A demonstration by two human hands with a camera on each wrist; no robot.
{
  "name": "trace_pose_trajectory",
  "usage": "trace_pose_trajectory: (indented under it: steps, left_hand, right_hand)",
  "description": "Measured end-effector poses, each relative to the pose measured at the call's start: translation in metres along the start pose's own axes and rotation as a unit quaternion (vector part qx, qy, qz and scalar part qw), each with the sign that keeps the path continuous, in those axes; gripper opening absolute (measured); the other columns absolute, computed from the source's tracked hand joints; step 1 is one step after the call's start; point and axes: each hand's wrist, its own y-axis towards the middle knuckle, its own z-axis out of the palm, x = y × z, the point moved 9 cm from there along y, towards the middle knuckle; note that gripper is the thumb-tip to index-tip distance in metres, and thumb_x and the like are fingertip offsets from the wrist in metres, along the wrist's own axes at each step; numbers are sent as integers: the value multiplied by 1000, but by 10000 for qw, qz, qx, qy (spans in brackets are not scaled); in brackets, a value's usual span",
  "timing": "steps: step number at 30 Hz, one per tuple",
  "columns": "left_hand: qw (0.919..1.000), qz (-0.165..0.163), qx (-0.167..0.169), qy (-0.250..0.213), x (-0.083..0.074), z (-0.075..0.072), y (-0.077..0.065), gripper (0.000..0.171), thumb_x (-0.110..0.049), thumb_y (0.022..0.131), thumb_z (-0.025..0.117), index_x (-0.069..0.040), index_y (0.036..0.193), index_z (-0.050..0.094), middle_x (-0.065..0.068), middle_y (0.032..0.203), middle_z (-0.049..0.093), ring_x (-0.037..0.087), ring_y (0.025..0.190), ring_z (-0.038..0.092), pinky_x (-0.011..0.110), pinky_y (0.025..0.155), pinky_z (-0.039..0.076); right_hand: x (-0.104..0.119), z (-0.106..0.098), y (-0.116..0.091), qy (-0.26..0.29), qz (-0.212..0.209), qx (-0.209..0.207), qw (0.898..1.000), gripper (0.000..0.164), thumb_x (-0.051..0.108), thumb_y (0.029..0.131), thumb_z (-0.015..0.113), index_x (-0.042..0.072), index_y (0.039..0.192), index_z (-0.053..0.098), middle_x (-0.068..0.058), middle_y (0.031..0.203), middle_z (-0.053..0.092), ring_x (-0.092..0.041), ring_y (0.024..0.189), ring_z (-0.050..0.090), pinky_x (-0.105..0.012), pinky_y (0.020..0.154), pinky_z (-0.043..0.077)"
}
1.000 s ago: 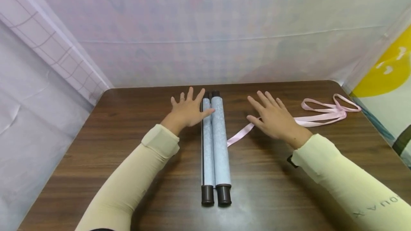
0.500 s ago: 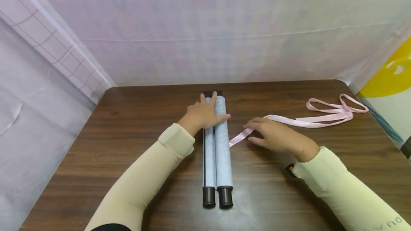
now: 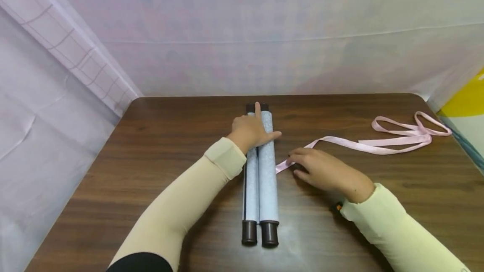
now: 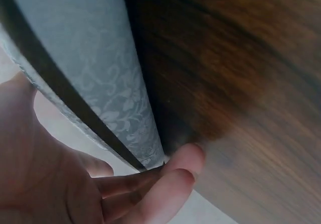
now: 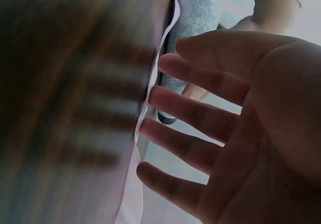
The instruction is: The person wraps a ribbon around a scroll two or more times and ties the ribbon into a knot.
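On a brown wood-grain table (image 3: 124, 188), slightly right of centre, lies a scroll (image 3: 268, 192) made of two pale blue rolls side by side, running lengthwise away from the person. White leaf-and-flower sprays pattern its surface, a dark stripe runs along the left roll, and dark end caps (image 3: 269, 234) finish both rolls.

The person's left hand (image 3: 249, 131) lies over the far half of both rolls, index finger straight ahead, thumb stretched out across the right roll. Other fingers bend down beside the left roll; the hand touches the scroll without closing round it.

Just right of the scroll, the right hand (image 3: 321, 167) is held low, fingers spread and gently bent, gripping nothing. Its fingertips meet a pink satin ribbon (image 3: 348, 142); how firmly they press cannot be told. The ribbon starts at the right roll's side, passes beneath those fingers and ends in loose loops near the table's far right corner.

Both arms wear pale sleeves. At the view's bottom edge, a dark mark on the right sleeve (image 3: 408, 238) is cut off, too little to read
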Motion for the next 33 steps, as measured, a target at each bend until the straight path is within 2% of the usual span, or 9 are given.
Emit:
trace_pose_trajectory:
  steps: [2,4,8,9,12,18,23,25,33]
  left_hand:
    - [10000,-83,21,20,-2,-1,1,116,-84,75,33,-6,150,-9,16,113,64,20,59,57,32,52,48]
    - [9998,-155,107,-2,-2,1,3,115,-83,75,35,-7,150,-9,18,120,60,22,70,58,33,55,49]
    - [9990,-155,333,-238,1,8,9,112,-78,77,38,-9,150,-12,23,142,40,26,93,56,36,65,53]
    - [9987,-146,387,-301,1,10,10,111,-77,78,38,-10,149,-13,23,144,36,27,100,54,37,68,53]
    - [9976,-126,424,-533,3,12,13,110,-75,78,41,-13,149,-16,25,145,31,29,106,51,39,73,52]
    - [9920,-74,349,-1209,4,14,14,107,-68,78,47,-20,150,-15,29,146,23,31,93,54,41,71,52]
    - [9851,-23,141,-1717,8,12,12,104,-63,77,53,-20,152,-6,30,145,22,34,92,53,43,70,51]
    - [9833,9,43,-1819,8,11,12,103,-62,76,54,-20,152,-2,30,144,23,35,94,52,44,71,51]
    - [9793,80,-142,-2018,10,4,11,102,-62,75,55,-23,152,1,29,143,24,37,93,52,47,72,51]
  right_hand:
    - [0,1,-2,-26,41,31,10000,25,12,85,64,3,108,66,-19,118,62,-32,109,54,-52,92,46]
    - [1,1,-2,-50,43,18,10000,26,13,86,63,2,109,66,-20,119,61,-33,110,53,-52,93,45]
    - [2,0,-2,-77,30,-39,10000,27,11,84,63,1,108,66,-22,117,60,-34,110,52,-53,92,45]
    - [2,0,-2,-86,45,-57,9999,27,10,83,63,0,108,66,-22,117,60,-35,109,52,-53,92,45]
    - [0,-3,-4,-151,154,-101,9997,29,10,82,63,0,109,66,-23,116,60,-35,108,53,-54,90,46]
    - [-8,-7,-6,-220,455,16,9987,35,17,84,63,4,117,64,-22,122,56,-37,111,49,-60,89,43]
    - [-18,-26,-10,-88,540,-199,9983,28,14,86,62,2,110,67,-19,117,59,-33,107,53,-55,88,45]
    - [-23,-30,-13,-138,571,-164,9981,25,12,85,62,0,106,67,-20,114,61,-33,105,55,-53,88,46]
    - [-30,-22,-15,-198,597,278,9976,28,12,87,59,-4,109,65,-23,117,63,-35,109,54,-53,93,44]
